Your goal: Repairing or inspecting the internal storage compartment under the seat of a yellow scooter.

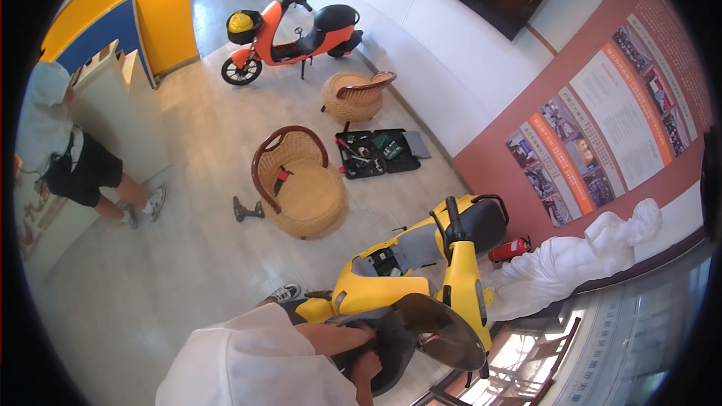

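The left hand (366, 331) and right hand (367, 366) dip into the dark basket (396, 355) around them, with the yellow scooter (370, 290) just past them, and I can't tell if they grip anything, so slow, gentle moves seem best.

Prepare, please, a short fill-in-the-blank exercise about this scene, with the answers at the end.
1. Both hands are at the dark front basket of the ____ scooter.
2. The open tool case lies on the ____.
3. The fire extinguisher near the white statue is ____ in colour.
Missing words: yellow; floor; red.
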Tool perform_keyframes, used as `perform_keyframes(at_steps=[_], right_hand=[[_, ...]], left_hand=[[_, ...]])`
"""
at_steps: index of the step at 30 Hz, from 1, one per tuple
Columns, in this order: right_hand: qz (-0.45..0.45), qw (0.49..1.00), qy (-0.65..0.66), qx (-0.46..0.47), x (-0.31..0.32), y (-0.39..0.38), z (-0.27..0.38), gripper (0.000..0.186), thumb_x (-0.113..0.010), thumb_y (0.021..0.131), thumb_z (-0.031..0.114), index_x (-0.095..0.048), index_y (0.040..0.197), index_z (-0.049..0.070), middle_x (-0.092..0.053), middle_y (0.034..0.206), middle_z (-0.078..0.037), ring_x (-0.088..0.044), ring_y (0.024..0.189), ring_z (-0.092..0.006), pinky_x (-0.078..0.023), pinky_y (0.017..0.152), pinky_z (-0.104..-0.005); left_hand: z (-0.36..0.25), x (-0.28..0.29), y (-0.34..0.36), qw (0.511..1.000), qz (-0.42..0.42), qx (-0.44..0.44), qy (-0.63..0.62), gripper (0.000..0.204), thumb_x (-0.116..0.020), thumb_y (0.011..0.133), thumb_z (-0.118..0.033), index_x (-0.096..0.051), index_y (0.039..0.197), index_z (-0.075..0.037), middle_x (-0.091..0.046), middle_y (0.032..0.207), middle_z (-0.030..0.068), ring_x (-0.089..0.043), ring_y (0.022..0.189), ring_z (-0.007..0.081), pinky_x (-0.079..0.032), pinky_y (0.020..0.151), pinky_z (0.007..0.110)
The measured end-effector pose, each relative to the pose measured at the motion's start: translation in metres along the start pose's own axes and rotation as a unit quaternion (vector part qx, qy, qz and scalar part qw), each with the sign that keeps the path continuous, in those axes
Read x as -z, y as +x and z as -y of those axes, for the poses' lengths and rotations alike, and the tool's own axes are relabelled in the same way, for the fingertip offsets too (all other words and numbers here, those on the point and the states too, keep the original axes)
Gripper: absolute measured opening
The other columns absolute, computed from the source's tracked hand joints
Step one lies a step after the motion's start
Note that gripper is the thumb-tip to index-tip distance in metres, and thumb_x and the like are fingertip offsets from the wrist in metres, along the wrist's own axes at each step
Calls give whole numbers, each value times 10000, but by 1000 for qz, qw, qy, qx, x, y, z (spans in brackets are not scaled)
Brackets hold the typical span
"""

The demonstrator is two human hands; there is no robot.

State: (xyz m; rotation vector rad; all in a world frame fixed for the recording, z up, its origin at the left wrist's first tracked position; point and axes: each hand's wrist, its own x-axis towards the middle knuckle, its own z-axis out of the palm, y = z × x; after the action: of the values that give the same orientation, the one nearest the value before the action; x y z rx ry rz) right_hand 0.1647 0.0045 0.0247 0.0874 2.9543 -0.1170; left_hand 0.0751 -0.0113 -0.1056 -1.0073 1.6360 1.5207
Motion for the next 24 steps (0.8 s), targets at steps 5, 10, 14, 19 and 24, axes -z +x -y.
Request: perform_keyframes(at_steps=[5,10,14,19,24], right_hand=[[60,997,-9,-39,27,-28,-7,179,-526,719,230,-629,691,86,-601,650,-132,-589,597,-317,-470,538,-401],[-80,976,177,-97,42,-59,-19,203,-584,683,199,-650,810,54,-580,645,-194,-571,572,-336,-443,518,-366],[-137,954,265,-28,-23,-73,-55,241,-518,739,186,-575,830,-30,-560,683,-231,-518,592,-362,-415,551,-371],[-133,901,357,-207,-81,-74,-76,225,-503,740,147,-575,794,-59,-546,655,-247,-482,545,-373,-399,538,-362],[-173,917,331,-141,17,-68,-16,238,-517,745,166,-578,812,-54,-529,667,-264,-486,537,-334,-396,538,-363]], left_hand=[[-4,14,-11,970,170,100,-143,326,-387,826,-322,-426,1043,-82,-562,977,89,-502,955,217,-368,822,445],[-14,27,-27,892,178,213,-356,216,-290,861,-227,-449,912,-90,-595,880,70,-542,826,179,-425,756,377],[-21,16,-19,861,135,251,-422,189,-286,849,-174,-453,898,-99,-571,806,57,-522,765,190,-446,696,360],[-45,-5,-34,855,96,299,-413,196,-308,852,-184,-473,784,-104,-528,725,42,-519,676,177,-458,656,345],[-39,11,-20,812,70,332,-475,202,-367,836,-197,-443,671,-108,-416,567,23,-477,548,161,-462,594,327]])
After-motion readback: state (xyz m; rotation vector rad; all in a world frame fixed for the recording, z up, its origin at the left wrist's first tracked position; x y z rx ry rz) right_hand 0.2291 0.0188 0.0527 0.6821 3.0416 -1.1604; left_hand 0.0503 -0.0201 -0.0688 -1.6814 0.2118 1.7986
